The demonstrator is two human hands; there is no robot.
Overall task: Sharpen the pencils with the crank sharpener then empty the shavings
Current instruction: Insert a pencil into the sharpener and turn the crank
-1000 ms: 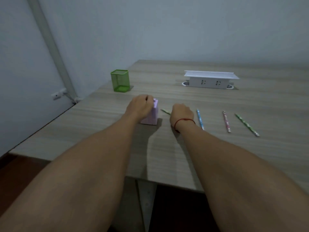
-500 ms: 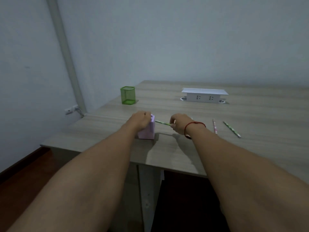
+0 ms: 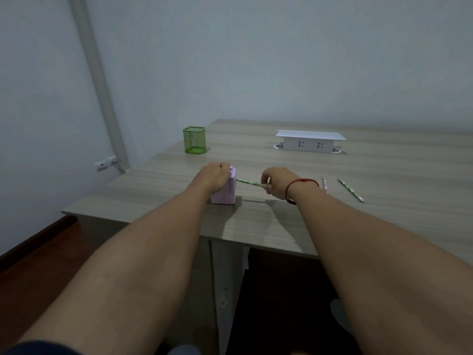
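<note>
On the wood-grain bench, the left hand clamps the pink crank sharpener while the right hand, fingers pinched on it, has lifted the green pencil into the sharpener's mouth, so cranking seems next.

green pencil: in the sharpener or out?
In, just at the tip. The green pencil meets the right face of the pink sharpener, pinched by the right hand. Depth cannot be told.
</note>
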